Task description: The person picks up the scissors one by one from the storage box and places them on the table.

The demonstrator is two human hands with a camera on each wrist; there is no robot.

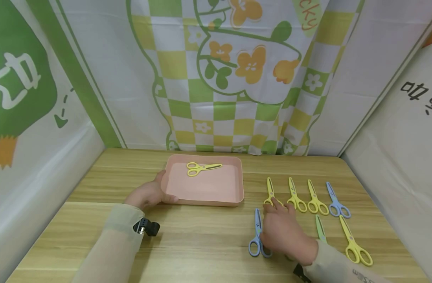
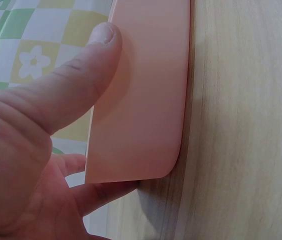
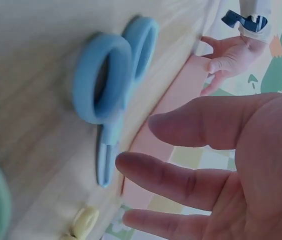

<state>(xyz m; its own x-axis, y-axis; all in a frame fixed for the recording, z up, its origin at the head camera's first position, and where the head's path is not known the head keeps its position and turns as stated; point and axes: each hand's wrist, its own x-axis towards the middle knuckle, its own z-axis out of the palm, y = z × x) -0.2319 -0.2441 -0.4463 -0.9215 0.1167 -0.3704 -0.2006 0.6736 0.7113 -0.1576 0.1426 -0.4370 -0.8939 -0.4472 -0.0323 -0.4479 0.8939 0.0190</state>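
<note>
My left hand (image 1: 150,193) rests against the near left corner of a shallow pink tray (image 1: 208,203), its straight thumb along the front wall (image 2: 146,100) and its fingers at the left side. One pair of yellow scissors (image 1: 201,168) lies inside the tray. Over the table's right part, my right hand (image 1: 284,232) hovers with fingers spread and nothing between them. Close by its thumb side lie blue scissors (image 3: 103,80). In the head view its fingertips overlap the handles of yellow scissors (image 1: 270,188); contact cannot be told.
To the right lie yellow scissors (image 1: 294,196), another yellow pair (image 1: 315,198), and blue scissors (image 1: 336,202). Nearer are green scissors (image 1: 320,228), partly hidden by the right arm, and yellow scissors (image 1: 352,241). A patterned curtain (image 1: 233,118) hangs behind the wooden table (image 1: 187,239).
</note>
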